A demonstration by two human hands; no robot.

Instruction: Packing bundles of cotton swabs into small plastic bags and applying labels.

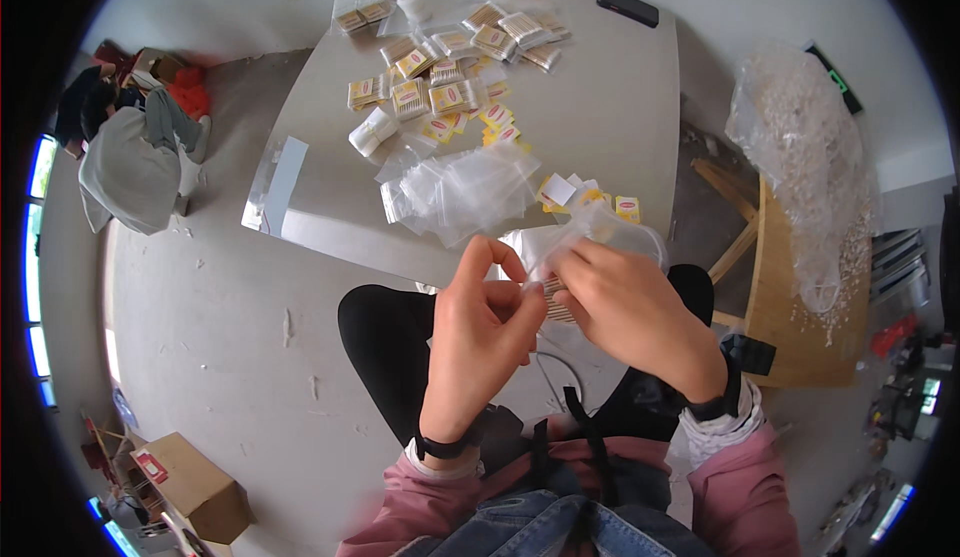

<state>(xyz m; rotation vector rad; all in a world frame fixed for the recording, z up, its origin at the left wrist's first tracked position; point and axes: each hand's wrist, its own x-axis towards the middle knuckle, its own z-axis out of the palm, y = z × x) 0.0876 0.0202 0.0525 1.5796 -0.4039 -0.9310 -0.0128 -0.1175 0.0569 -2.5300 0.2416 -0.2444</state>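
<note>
Clear plastic bag (pixel 592 225) at the near edge of the table (pixel 610 107): our left hand (pixel 485 322) and right hand (pixel 630 307) both pinch it, fingertips closed; thin sticks (pixel 553 302) show beneath. We judge this one unfinished. Beyond, at least ten filled packets (pixel 410 99) look done; flat bags (pixel 470 192) and yellow cards (pixel 627 208) are left, too overlapped to count. One black phone-like thing (pixel 628 7).

The bags (pixel 465 189) look like clear glossy plastic, the sticks (pixel 556 309) bare wood, the cards (pixel 627 209) smooth paper, the desk (pixel 610 107) smooth, and the box (pixel 195 479) matt cardboard.
</note>
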